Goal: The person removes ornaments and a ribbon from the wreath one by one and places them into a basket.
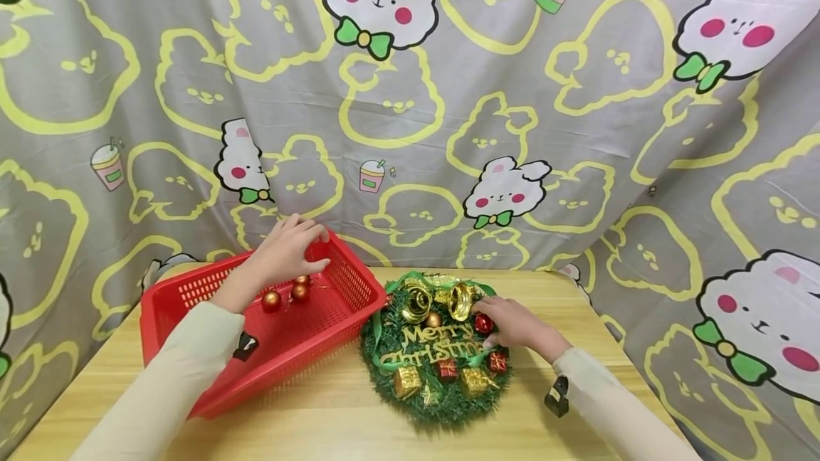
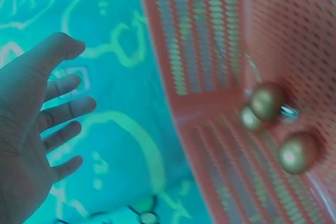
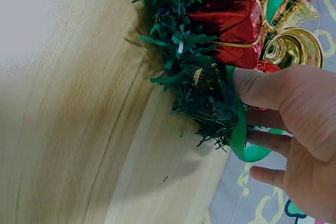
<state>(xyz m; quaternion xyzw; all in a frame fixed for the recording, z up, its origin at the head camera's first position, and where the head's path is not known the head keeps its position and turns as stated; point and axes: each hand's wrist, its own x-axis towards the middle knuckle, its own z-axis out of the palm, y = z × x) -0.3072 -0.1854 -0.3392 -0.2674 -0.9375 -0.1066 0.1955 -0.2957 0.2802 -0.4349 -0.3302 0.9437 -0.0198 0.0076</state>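
Note:
A green tinsel Christmas wreath (image 1: 442, 407) lies on the table, with gold bells, small wrapped gift boxes and gold "Merry Christmas" lettering on it. My right hand (image 1: 515, 326) is at its right edge, thumb and fingers about a shiny red ball (image 1: 483, 323). In the right wrist view the thumb covers most of that ball, beside a green ribbon (image 3: 239, 135) and a red gift box (image 3: 239, 24). My left hand (image 1: 285, 251) hovers over the far side of a red plastic basket (image 1: 359, 297), fingers loosely spread and holding nothing. Inside the basket are gold balls (image 1: 272, 301).
The basket stands tilted to the left of the wreath, its right corner close to the wreath. A patterned curtain (image 1: 397, 183) hangs behind the wooden table (image 1: 346, 418). Each wrist wears a small black device (image 1: 557, 397).

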